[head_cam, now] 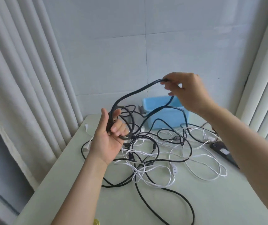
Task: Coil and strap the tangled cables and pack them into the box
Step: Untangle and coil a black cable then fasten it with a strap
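Before the light-blue plastic box (165, 118), black and white cables (154, 159) clutter the worktop (211, 200); your left hand (106, 138), right hand (187, 91) grip one.

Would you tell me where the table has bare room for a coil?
Bare: the table's near right part, between the trailing black cable and the right forearm; the strip by its left edge. Crowded: the tangle, up to the blue box.

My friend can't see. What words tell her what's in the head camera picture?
A person's left hand holds loops of a black cable, while the right hand pinches it higher up. Below, tangled black and white cables sprawl on a pale table before an open blue box.
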`<act>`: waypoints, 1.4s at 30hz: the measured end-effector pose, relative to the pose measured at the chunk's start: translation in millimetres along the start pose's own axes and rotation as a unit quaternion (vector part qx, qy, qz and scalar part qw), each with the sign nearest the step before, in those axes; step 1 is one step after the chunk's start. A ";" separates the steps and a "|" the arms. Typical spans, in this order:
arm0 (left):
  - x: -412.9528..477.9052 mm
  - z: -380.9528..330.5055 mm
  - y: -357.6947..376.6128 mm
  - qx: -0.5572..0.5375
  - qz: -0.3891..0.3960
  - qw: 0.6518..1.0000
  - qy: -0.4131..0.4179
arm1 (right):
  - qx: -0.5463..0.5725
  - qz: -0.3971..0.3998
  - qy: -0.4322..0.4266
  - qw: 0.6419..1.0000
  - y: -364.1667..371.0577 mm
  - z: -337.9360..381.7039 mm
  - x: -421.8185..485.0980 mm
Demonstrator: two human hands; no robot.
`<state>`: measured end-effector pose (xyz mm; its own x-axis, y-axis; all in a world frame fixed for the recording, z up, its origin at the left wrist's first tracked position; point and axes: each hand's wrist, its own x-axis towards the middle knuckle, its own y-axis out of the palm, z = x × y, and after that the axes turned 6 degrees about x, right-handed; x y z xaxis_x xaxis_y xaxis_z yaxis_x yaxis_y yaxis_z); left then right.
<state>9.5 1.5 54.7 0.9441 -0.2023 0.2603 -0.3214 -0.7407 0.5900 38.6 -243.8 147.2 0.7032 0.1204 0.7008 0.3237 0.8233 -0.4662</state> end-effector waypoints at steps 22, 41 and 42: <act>-1.7 -59.8 71.7 0.214 0.129 0.966 -0.069 | -0.238 0.004 -0.277 0.931 -82.0 95.0 65.3; -7.7 -9.4 26.0 -0.091 0.055 0.992 -0.068 | 0.162 -0.013 0.179 0.970 -7.4 -28.8 -71.3; -7.6 -3.7 21.2 -0.111 0.048 0.990 -0.066 | 0.222 -0.015 0.197 0.955 -2.0 -33.4 -78.2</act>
<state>-4.8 -10.3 68.0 0.9051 -0.3577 0.2298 -0.4045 -0.5582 0.7244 4.1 -273.4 75.3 0.9099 -0.0535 0.4114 0.1089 0.9877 -0.1125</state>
